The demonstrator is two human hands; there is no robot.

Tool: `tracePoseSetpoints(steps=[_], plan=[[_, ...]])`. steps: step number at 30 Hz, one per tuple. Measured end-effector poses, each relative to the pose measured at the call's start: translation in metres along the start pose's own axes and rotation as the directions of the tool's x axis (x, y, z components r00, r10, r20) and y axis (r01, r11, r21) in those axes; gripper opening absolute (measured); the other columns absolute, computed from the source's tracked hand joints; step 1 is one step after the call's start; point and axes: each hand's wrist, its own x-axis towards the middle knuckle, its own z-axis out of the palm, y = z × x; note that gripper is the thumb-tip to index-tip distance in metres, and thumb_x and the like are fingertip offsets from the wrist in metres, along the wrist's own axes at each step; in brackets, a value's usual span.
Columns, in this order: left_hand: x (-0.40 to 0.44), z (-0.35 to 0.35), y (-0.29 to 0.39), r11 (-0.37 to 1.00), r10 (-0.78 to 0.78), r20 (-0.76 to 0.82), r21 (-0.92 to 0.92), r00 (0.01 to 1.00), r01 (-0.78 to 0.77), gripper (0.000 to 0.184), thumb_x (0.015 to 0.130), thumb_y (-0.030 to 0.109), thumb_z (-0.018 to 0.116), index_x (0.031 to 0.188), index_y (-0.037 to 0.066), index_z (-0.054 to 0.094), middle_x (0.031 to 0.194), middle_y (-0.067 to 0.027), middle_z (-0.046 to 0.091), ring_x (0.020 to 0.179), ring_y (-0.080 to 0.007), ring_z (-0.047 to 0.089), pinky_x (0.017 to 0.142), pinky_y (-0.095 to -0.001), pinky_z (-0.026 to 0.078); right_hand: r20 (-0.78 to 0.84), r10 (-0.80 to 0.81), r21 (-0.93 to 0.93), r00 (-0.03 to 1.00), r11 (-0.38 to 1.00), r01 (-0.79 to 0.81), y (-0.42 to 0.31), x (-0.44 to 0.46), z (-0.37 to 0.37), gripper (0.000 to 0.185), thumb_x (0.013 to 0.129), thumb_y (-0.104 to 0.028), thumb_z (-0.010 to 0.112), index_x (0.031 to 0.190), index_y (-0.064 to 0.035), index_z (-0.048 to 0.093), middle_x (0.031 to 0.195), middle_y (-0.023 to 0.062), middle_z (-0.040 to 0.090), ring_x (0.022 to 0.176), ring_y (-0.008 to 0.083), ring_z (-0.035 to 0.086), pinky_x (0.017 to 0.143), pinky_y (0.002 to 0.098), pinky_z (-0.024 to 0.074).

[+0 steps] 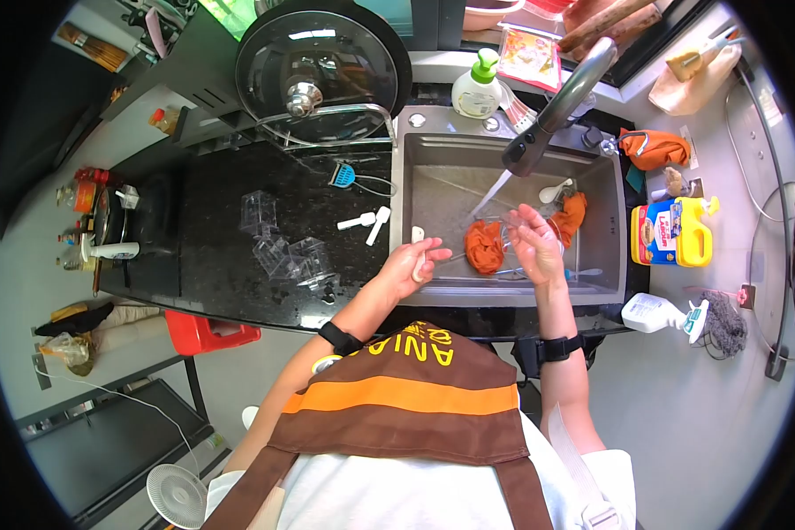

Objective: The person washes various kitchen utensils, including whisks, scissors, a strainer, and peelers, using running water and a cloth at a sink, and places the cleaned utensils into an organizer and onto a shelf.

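Note:
My left hand (412, 263) is over the front left edge of the grey sink (399, 203), its fingers closed on a slim white utensil (418, 235); a thin rod extends to its right. My right hand (539, 252) is over the sink, palm up, fingers apart and slightly bent, holding nothing that I can make out. Water (492, 193) runs from the dark faucet (539, 132) to the left of that hand. An orange cloth (484, 246) lies in the sink between my hands, and another (571, 217) lies behind and right of my right hand.
Left of the sink are two white scoops (357, 222), clear plastic containers (307, 260) and a blue slotted tool (343, 175). A large lidded pan (327, 71) and a soap bottle (478, 86) are behind. At right are a yellow jug (672, 233) and a spray bottle (652, 313).

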Motion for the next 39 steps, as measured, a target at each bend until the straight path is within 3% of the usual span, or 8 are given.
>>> tracePoseSetpoints(steps=[5,14,19,22,25,35,38,39], plan=[[0.003,0.006,-0.003,1.000,-0.015,0.005,0.026,1.000,0.015,0.021,0.089,0.021,0.050,0.105,0.008,0.049,0.093,-0.0104,0.062,0.045,-0.0057,0.041,0.040,-0.0196,0.031,0.120,0.103,0.420,0.987,0.896,-0.145,0.022,-0.006,-0.001,0.030,0.081,0.000,0.060,0.110,0.0004,0.052,0.098,0.0117,0.057,0.090,0.0202,0.055,0.076,0.0247,0.0494],[0.003,0.008,-0.003,1.000,-0.015,0.005,0.018,1.000,0.015,0.022,0.089,0.022,0.051,0.106,0.008,0.049,0.092,-0.0101,0.062,0.044,-0.0050,0.042,0.039,-0.0181,0.032,0.148,0.214,0.515,0.966,0.817,-0.260,0.037,-0.006,0.013,0.023,0.088,-0.022,0.054,0.104,-0.0057,0.056,0.095,0.0096,0.061,0.091,0.0218,0.059,0.067,0.0241,0.0509],[0.003,0.006,-0.001,1.000,-0.008,0.002,0.011,1.000,0.008,0.023,0.089,0.022,0.051,0.107,0.008,0.049,0.092,-0.0102,0.062,0.044,-0.0055,0.042,0.039,-0.0182,0.033,-0.200,0.195,0.216,0.960,0.965,-0.151,0.020,-0.008,0.042,0.018,0.089,-0.019,0.054,0.101,-0.0050,0.057,0.088,0.0093,0.062,0.078,0.0178,0.062,0.057,0.0211,0.0486],[0.003,0.007,-0.001,1.000,-0.005,0.001,0.014,1.000,0.005,0.022,0.089,0.022,0.051,0.106,0.008,0.049,0.092,-0.0102,0.062,0.044,-0.0057,0.042,0.039,-0.0182,0.033,0.210,0.135,0.238,0.968,0.954,-0.184,0.028,0.000,-0.002,0.019,0.088,-0.015,0.054,0.102,-0.0013,0.056,0.086,0.0094,0.061,0.071,0.0148,0.059,0.055,0.0203,0.0465],[0.003,0.006,-0.001,1.000,-0.006,-0.002,0.011,1.000,0.006,0.022,0.089,0.022,0.051,0.106,0.008,0.049,0.092,-0.0102,0.062,0.044,-0.0058,0.042,0.039,-0.0182,0.033,-0.160,0.043,-0.146,0.986,0.987,-0.067,0.019,-0.009,0.034,0.021,0.088,-0.011,0.054,0.103,0.0033,0.054,0.085,0.0100,0.060,0.067,0.0129,0.057,0.056,0.0214,0.0464],[0.006,0.010,-0.003,0.997,0.023,-0.037,0.081,0.999,-0.020,0.014,0.088,0.018,0.053,0.097,0.007,0.053,0.087,-0.0089,0.062,0.044,-0.0040,0.041,0.039,-0.0174,0.032,-0.153,0.086,-0.363,0.984,0.922,-0.137,0.012,-0.020,0.055,0.023,0.089,-0.008,0.048,0.108,0.0041,0.048,0.086,0.0121,0.060,0.072,0.0152,0.059,0.066,0.0244,0.0492],[0.015,-0.003,-0.007,0.969,0.081,-0.050,0.236,0.995,-0.067,0.017,0.085,0.020,0.057,0.096,0.006,0.055,0.080,-0.0094,0.063,0.046,-0.0102,0.046,0.042,-0.0232,0.036,-0.191,0.217,-0.255,0.957,0.931,-0.262,0.017,-0.021,0.052,0.024,0.089,-0.010,0.048,0.111,0.0017,0.046,0.088,0.0126,0.061,0.076,0.0162,0.060,0.068,0.0269,0.0494],[0.015,-0.007,-0.010,0.659,0.422,-0.122,0.721,0.898,-0.212,0.021,0.084,0.018,0.057,0.099,0.004,0.054,0.082,-0.0111,0.060,0.053,-0.0159,0.050,0.047,-0.0286,0.040,-0.210,0.204,-0.258,0.956,0.932,-0.255,0.023,-0.021,0.047,0.023,0.089,-0.011,0.049,0.109,0.0011,0.049,0.089,0.0114,0.061,0.077,0.0154,0.059,0.069,0.0269,0.0487]])
